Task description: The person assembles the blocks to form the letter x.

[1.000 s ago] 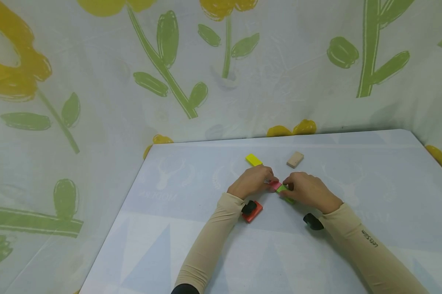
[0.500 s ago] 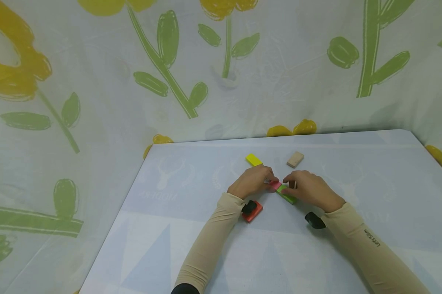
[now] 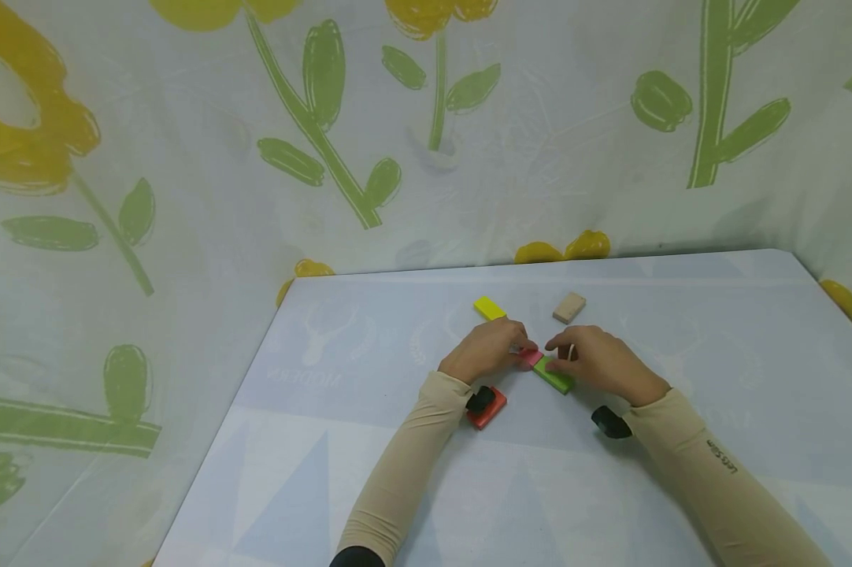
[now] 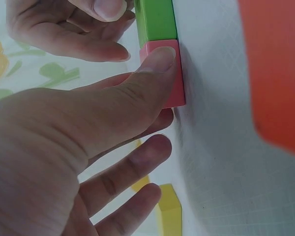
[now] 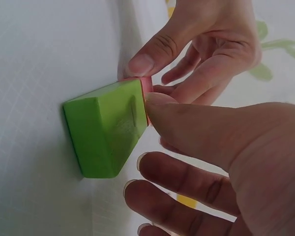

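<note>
My left hand (image 3: 486,346) pinches a small pink block (image 3: 531,357), the thumb lying on its face in the left wrist view. End to end with it, in one line, lies a green block (image 3: 553,376). My right hand (image 3: 599,358) is at the green block's right side, fingers loosely bent and spread apart. In the right wrist view its thumb overlaps the end of the green block (image 5: 83,137) by the pink one, while the other fingers hang off to the side, holding nothing. The pink block is mostly covered by the left hand.
A yellow block (image 3: 489,308) lies beyond my left hand, and a plain wooden block (image 3: 569,307) farther back to the right. The red block (image 3: 495,408) rests beside my left wrist. A flower-patterned curtain (image 3: 539,157) hangs behind the pale table (image 3: 369,457).
My right hand has loosened from the green block and shifted slightly right and away, leaving more of the block showing. My left hand and the other blocks stay put.
</note>
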A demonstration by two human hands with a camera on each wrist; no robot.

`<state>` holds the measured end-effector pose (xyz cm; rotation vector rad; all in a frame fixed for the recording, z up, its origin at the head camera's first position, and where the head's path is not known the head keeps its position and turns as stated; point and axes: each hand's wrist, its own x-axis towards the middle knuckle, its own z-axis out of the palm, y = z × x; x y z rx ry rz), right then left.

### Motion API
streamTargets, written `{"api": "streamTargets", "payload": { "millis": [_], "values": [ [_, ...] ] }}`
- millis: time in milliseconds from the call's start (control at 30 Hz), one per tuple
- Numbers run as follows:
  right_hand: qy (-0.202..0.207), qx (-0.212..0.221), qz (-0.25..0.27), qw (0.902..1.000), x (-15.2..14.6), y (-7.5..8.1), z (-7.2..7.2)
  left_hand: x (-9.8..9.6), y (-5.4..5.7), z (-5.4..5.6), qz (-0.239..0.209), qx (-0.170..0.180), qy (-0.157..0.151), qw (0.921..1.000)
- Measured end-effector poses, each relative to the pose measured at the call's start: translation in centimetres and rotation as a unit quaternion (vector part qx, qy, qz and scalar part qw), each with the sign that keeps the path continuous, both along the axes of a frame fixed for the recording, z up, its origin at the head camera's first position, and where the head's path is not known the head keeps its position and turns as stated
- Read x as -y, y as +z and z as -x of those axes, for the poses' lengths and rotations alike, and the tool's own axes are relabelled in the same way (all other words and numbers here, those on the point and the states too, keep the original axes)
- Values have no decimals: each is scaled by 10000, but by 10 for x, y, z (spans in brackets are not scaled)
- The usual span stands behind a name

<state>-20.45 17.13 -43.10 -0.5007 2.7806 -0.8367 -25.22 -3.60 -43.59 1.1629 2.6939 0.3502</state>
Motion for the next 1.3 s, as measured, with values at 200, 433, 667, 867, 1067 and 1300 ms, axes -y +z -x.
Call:
{"api": "streamTargets", "payload": {
  "millis": [200,433,667,867,1067,1300],
  "values": [
    [0,132,186,9997,-2,-2,2,0,1,-1,5,-27,-14,10000],
    [36,209,372,9991,-3,-4,2,0,1,-1,-6,25,22,10000],
    [168,175,486,9985,-2,-6,3,0,1,0,-32,60,7,10000],
    [253,160,613,9977,-2,-8,4,0,0,1,-65,132,-3,9999],
    [279,39,724,9970,-2,-9,3,0,0,0,-70,167,49,9998],
    [420,-118,871,9952,-5,-14,3,0,1,-1,-37,149,76,9999]
  ]
}}
